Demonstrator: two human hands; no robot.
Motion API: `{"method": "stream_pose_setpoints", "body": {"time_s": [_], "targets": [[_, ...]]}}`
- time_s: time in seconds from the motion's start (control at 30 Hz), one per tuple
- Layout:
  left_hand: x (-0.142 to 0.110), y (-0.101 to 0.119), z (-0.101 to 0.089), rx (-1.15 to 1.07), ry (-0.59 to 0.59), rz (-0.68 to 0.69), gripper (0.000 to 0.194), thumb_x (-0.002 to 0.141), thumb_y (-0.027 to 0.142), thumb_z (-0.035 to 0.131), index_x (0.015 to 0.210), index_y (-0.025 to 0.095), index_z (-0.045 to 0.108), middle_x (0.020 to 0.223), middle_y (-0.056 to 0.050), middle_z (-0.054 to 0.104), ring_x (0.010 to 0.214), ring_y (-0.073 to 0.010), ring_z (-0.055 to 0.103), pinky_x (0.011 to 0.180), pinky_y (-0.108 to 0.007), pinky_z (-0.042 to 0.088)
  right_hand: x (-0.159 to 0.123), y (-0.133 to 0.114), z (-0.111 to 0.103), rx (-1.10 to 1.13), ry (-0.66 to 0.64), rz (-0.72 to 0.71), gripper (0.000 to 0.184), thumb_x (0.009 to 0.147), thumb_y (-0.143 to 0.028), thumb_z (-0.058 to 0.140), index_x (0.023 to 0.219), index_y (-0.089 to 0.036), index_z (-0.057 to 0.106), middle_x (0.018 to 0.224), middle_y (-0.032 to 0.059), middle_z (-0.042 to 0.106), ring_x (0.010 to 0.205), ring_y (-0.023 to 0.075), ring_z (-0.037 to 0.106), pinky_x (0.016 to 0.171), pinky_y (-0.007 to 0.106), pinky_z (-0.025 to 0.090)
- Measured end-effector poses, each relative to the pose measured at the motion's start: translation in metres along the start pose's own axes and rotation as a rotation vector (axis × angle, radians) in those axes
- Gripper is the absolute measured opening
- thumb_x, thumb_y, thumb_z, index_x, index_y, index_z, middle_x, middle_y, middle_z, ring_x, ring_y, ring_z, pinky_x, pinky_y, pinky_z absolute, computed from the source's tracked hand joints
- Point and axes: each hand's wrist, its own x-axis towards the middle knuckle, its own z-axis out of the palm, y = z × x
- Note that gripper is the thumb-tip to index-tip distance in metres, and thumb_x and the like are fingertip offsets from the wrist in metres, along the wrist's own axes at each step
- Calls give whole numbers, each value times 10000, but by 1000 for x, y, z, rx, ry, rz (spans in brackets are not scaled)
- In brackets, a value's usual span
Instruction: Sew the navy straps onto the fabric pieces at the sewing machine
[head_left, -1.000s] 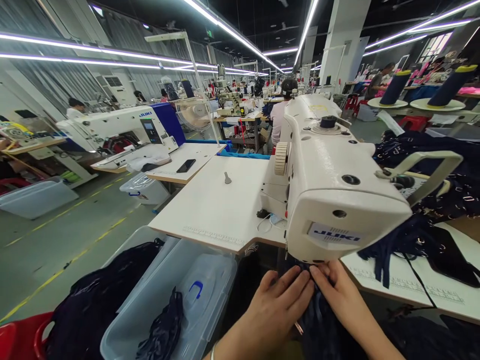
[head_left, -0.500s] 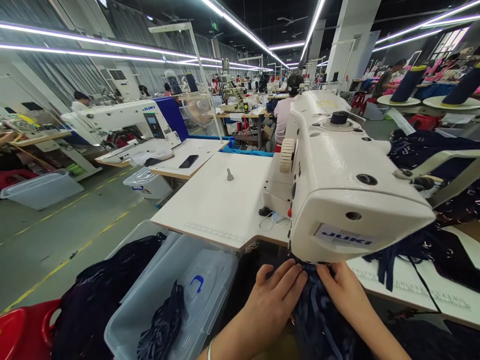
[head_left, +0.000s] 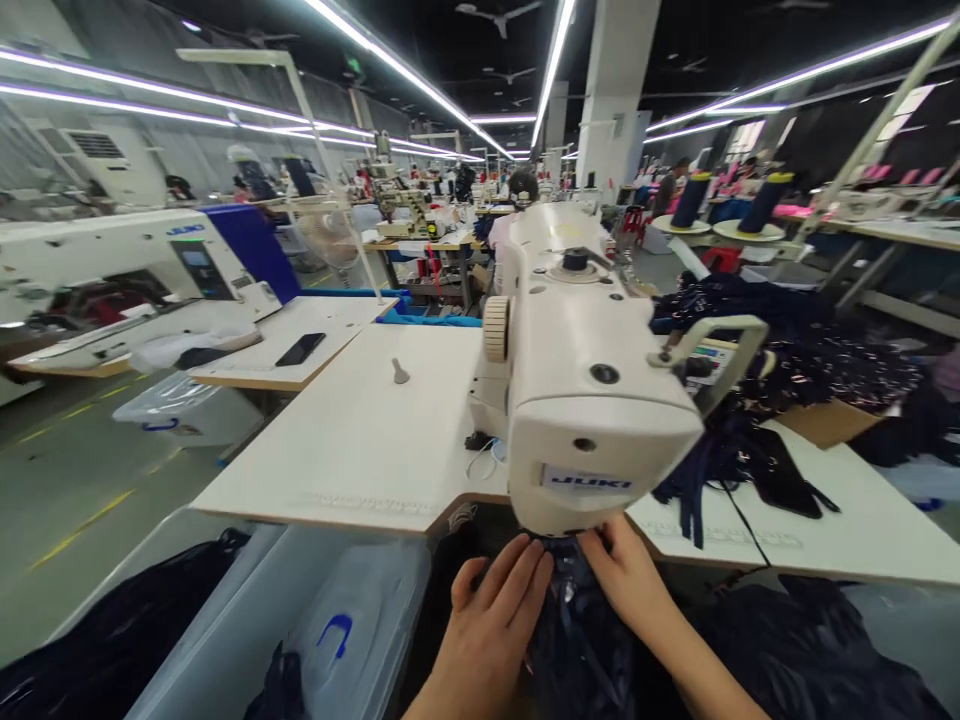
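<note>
Left hand [head_left: 491, 622], fingers extended, and right hand [head_left: 622, 568], partly hidden, touch shiny navy-blue fabric [head_left: 583, 640] below rounded white JUKI sewing-machine head [head_left: 600, 425]. Can't tell whether either grasps it.

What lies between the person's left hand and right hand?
In the head view, dark navy fabric fills the stretch between the left hand and the right hand, below the sewing machine's head.

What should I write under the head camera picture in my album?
Left hand and right hand on dark cloth, just below a white sewing machine's head.
</note>
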Motion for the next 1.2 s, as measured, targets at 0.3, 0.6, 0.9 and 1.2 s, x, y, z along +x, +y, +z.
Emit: {"method": "stream_pose_setpoints", "body": {"time_s": [0.3, 0.6, 0.9, 1.2], "targets": [[-1, 0, 10, -77, 92, -83, 494, 930, 77, 317, 1347, 236, 528, 1250, -49, 627, 1218, -190, 491, 981, -320, 262, 30, 66, -42, -405, 166, 171, 283, 956, -384, 342, 933, -196, 552, 911, 72, 657, 796, 219, 642, 688, 303, 461], [0, -1, 6, -2, -11, -35, 407, 961, 204, 390, 1343, 233, 524, 1298, -51, 597, 1233, -186, 486, 920, -322, 309, 30, 75, -58, -657, 362, 338, 185, 956, -336, 419, 969, -204, 550, 998, 89, 621, 869, 235, 645, 624, 282, 405], [8, 0, 2, 67, -25, 69, 447, 863, 147, 415, 1285, 187, 557, 1253, -86, 613, 1183, -224, 520, 932, -342, 349, 6, 118, -116, -410, 407, 452, 227, 784, -296, 625, 636, -231, 465, 583, -34, 507, 582, 187, 536, 576, 280, 351], [5, -3, -12, -44, -143, 173, 169, 768, 95, 451, 871, 170, 561, 1458, -150, 396, 1368, -281, 328, 976, -355, 460, -18, 64, -126, 182, 330, 400, 486, 814, -667, 452, 847, -199, 580, 726, -14, 588, 437, 97, 316, 454, 247, 268]]}}
